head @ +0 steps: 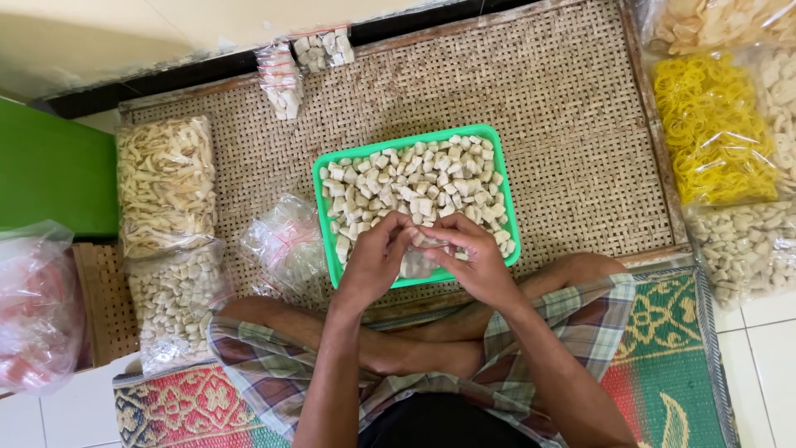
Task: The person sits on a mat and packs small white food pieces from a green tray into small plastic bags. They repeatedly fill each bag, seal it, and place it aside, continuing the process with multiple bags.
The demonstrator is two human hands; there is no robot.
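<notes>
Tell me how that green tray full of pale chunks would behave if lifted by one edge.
The green tray looks thin and shallow, so it may flex. The pale chunks lie loose and heaped to the rim, so they would probably slide and spill. They look dry and light.

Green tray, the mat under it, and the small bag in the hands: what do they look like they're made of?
Green tray: likely moulded plastic, going by its even colour, smooth rim and rounded corners.
Mat: woven cane or bamboo strips, matte tan, with a visible lattice weave and a wooden edge.
Small bag, held between the left hand and right hand: thin clear plastic film, glossy and crinkled, with pale pieces showing through.
</notes>
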